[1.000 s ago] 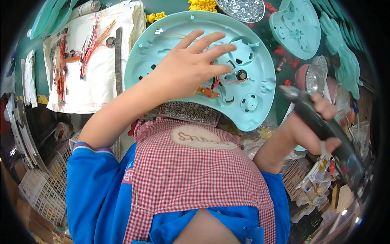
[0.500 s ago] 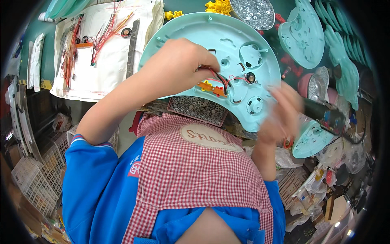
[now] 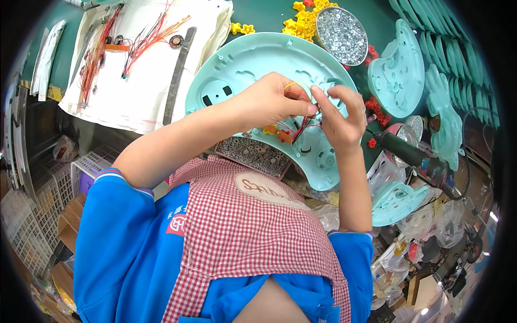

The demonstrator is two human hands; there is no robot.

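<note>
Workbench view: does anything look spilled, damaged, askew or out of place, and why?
One red piece lies alone beside the dark power tool, apart from the red cluster, so it looks astray. I see no damage on the visible part of the turquoise shell.

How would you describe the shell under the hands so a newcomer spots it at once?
Find the checked apron. Above it in the picture, a broad, curved turquoise shell lies beneath the left hand and right hand. It is larger than the nearest turquoise piece to its right, and has wires inside.
</note>
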